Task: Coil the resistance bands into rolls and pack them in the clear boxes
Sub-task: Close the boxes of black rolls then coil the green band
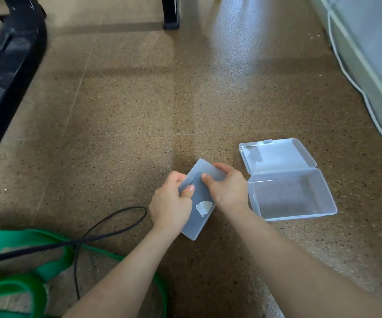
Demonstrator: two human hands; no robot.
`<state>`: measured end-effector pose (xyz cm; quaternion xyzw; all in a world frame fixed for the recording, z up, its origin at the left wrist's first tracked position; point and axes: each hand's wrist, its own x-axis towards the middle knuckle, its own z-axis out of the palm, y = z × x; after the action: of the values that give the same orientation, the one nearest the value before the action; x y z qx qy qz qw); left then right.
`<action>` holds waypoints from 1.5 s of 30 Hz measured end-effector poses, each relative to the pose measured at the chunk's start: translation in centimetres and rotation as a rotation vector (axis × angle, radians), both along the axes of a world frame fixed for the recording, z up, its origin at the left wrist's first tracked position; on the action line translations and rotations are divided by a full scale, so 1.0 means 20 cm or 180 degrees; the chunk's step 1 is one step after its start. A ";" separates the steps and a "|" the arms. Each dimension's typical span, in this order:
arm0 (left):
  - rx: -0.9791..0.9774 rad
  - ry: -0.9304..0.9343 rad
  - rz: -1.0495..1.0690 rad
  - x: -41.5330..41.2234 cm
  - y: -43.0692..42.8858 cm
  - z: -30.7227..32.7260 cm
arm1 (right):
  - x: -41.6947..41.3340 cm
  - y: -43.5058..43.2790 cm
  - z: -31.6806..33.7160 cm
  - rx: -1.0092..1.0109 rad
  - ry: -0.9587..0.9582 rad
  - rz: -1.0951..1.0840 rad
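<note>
While the left hand and right hand clasp a closed box, a second box lies open, empty, beside it and the green band sprawls uncoiled, so packing seems unstarted.

The floor is brown, speckled all over with fine dark and pale flecks. At lower left a bright green resistance band is crossed by a black cord. The closed box at centre is frosted blue-grey with a torn white patch; the open box at right is clear. Black furniture legs stand upper left, and a white cable runs along the right edge
</note>
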<state>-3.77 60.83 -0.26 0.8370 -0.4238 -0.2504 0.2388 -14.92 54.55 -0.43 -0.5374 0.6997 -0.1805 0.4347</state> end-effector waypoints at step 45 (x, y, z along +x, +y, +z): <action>-0.0509 -0.2133 -0.2878 0.16 0.12 0.11 | -0.08 0.07 0.07 0.0098 -0.0209 0.1557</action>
<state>-0.52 63.33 1.95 0.5854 -0.8103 -0.0156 0.0229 -16.55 55.92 0.89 -0.6780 0.5370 -0.0765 0.4961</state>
